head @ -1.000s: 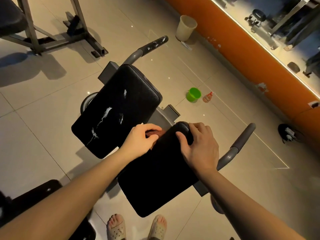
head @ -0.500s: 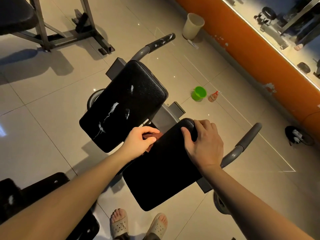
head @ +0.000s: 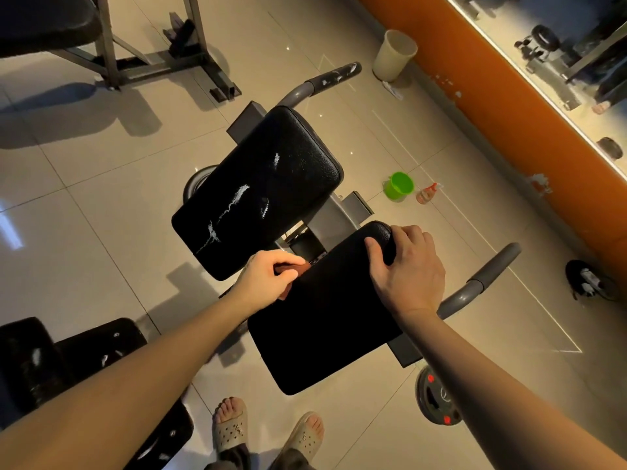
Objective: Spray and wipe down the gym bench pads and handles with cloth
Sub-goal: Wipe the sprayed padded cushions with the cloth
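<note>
Clearly, left hand (head: 266, 280) fingers clench the cloth (head: 303, 266); right hand (head: 411, 270) fingers clasp the pad (head: 325, 322).

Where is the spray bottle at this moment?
In the head view the spray bottle is on the floor, right of centre, just right of the green bucket, between the far pad and the orange wall.

Glossy tiled floor (head: 84, 205). Gym bench (head: 264, 184) stands at centre. Right of it: green bucket (head: 398, 186), spray bottle (head: 426, 194) just beside. Pale bin (head: 393, 57) far, by the orange wall (head: 509, 106). Weight plate (head: 436, 398) lies near right. Metal rack (head: 163, 67) far left.
</note>
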{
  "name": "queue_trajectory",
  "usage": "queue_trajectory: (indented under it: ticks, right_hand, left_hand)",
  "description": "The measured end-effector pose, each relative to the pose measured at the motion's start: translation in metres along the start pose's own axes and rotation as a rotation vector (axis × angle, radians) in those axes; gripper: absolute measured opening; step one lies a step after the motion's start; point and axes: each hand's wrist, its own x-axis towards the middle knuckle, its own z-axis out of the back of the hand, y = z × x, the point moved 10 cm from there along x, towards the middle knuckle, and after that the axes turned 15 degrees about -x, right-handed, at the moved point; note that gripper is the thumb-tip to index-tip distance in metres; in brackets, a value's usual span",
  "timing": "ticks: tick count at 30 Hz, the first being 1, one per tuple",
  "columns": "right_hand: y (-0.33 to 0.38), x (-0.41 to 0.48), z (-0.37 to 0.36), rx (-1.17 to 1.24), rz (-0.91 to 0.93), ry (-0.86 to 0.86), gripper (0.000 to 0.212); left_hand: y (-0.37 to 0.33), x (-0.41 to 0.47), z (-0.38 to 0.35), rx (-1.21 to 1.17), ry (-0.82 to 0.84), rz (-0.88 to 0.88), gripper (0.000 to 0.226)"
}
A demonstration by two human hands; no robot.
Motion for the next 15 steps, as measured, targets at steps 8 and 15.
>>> queue_trajectory:
  ticks: [8, 15]
  right_hand:
    - [0.000, 0.001, 0.002, 0.006, 0.009, 0.007, 0.056]
    - [0.000, 0.000, 0.003, -0.005, 0.005, -0.028, 0.055]
  left_hand:
    - [-0.031, 0.013, -0.023, -0.073, 0.006, -0.096, 0.031]
    - [0.010, 0.001, 0.002, -0.073, -0.028, -0.025, 0.031]
